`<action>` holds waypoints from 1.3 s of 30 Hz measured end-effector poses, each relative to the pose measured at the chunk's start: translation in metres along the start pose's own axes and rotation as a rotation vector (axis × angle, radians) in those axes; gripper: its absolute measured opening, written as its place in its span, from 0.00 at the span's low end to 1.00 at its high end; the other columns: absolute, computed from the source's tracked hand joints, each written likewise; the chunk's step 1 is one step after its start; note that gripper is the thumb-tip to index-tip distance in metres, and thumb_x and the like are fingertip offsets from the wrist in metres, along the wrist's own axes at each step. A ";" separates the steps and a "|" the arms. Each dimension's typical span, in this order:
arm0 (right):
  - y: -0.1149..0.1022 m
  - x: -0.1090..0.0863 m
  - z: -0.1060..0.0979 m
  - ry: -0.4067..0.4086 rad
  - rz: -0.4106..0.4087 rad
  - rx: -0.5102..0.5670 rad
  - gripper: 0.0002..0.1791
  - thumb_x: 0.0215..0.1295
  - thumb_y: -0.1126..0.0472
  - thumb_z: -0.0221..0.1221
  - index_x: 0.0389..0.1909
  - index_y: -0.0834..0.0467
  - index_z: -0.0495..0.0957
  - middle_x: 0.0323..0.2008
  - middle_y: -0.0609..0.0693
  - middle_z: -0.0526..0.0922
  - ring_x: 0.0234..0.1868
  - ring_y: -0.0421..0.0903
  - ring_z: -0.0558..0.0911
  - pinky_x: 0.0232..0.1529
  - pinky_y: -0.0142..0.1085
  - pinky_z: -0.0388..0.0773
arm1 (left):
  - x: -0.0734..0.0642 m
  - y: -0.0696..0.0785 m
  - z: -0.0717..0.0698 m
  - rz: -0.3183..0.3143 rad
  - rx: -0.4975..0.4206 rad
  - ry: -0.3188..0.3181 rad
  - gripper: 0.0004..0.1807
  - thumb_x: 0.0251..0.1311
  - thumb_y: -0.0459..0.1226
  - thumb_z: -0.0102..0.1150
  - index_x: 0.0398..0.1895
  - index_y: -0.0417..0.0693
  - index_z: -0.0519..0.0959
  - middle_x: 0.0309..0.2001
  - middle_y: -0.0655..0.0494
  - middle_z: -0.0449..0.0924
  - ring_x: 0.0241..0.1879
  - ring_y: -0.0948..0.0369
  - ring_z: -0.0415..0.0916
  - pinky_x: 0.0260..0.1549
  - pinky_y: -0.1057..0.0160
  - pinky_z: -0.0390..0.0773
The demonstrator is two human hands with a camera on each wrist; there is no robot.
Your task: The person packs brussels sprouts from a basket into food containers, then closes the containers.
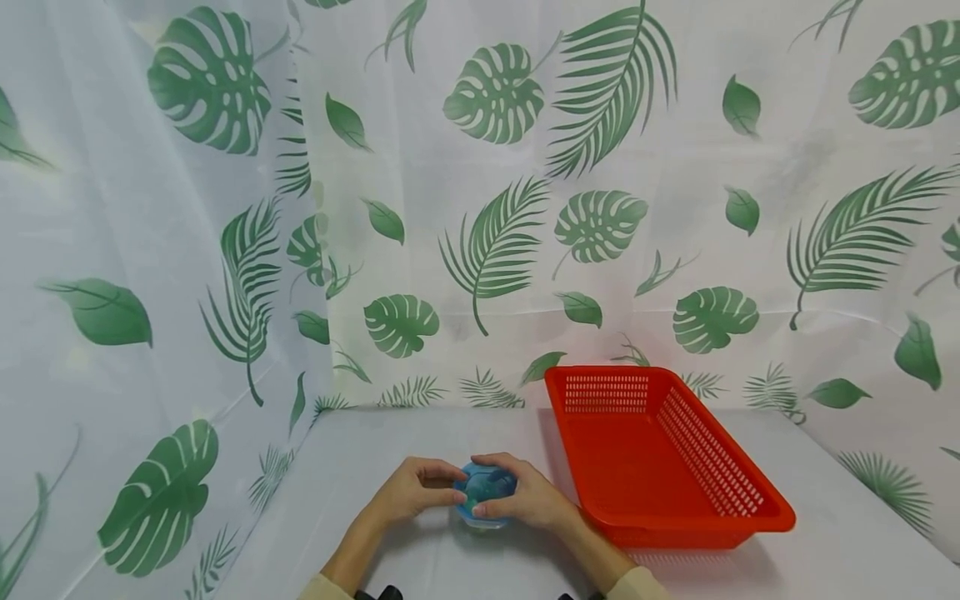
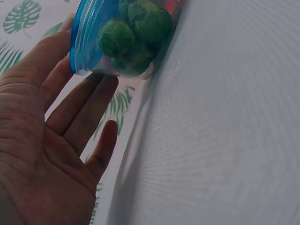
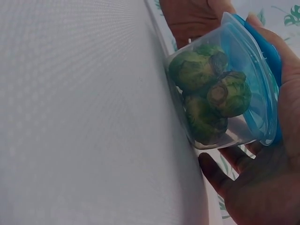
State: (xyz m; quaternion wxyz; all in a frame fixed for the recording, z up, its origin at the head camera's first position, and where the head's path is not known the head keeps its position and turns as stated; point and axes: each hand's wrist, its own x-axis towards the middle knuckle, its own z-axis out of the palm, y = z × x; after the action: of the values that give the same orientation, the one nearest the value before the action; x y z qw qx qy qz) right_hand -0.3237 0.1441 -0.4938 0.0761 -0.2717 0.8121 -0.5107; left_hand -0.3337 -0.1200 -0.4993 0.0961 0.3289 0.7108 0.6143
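Note:
A clear plastic food container (image 3: 225,131) with a blue lid (image 1: 491,482) stands upright on the table, between both hands. Several Brussels sprouts (image 3: 229,93) show through its wall; the left wrist view shows these green sprouts (image 2: 117,37) too. My left hand (image 1: 420,487) grips the lid's left edge with thumb and fingertips, its little finger held away. From the right, my right hand (image 1: 528,493) holds the lid, thumb on the near side and fingers over the far side. The lid lies over the container's rim, partly hidden by the fingers.
A red plastic basket (image 1: 615,450) with slotted walls stands close to the right forearm. White curtains (image 1: 525,250) printed with green leaves hang behind and at the sides of the white table (image 1: 360,442).

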 end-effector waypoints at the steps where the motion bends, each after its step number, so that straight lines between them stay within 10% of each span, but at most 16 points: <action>1: 0.000 0.000 0.000 0.000 0.003 -0.002 0.38 0.59 0.45 0.74 0.71 0.42 0.74 0.71 0.48 0.75 0.69 0.55 0.70 0.70 0.68 0.64 | -0.001 0.000 0.000 -0.008 0.004 0.004 0.20 0.64 0.33 0.71 0.55 0.28 0.82 0.55 0.31 0.84 0.58 0.36 0.82 0.51 0.67 0.85; 30: -0.010 -0.008 0.000 0.022 0.015 -0.145 0.40 0.61 0.41 0.72 0.73 0.44 0.72 0.78 0.55 0.62 0.74 0.61 0.63 0.67 0.70 0.67 | 0.002 -0.002 0.002 -0.058 0.039 0.014 0.17 0.65 0.37 0.71 0.54 0.38 0.86 0.53 0.41 0.88 0.51 0.59 0.88 0.50 0.66 0.86; 39: -0.040 -0.012 0.013 0.219 -0.089 -0.439 0.31 0.73 0.41 0.61 0.72 0.49 0.73 0.77 0.51 0.67 0.76 0.59 0.65 0.69 0.68 0.69 | -0.001 0.002 -0.016 -0.002 0.189 0.205 0.16 0.76 0.43 0.58 0.52 0.42 0.88 0.62 0.43 0.83 0.67 0.49 0.77 0.64 0.66 0.77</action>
State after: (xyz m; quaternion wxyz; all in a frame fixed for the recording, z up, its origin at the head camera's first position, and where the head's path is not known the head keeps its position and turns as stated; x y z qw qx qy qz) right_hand -0.2938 0.1268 -0.4673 -0.0955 -0.2601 0.8942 -0.3515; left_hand -0.3408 -0.1333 -0.4943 -0.0080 0.2714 0.7719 0.5748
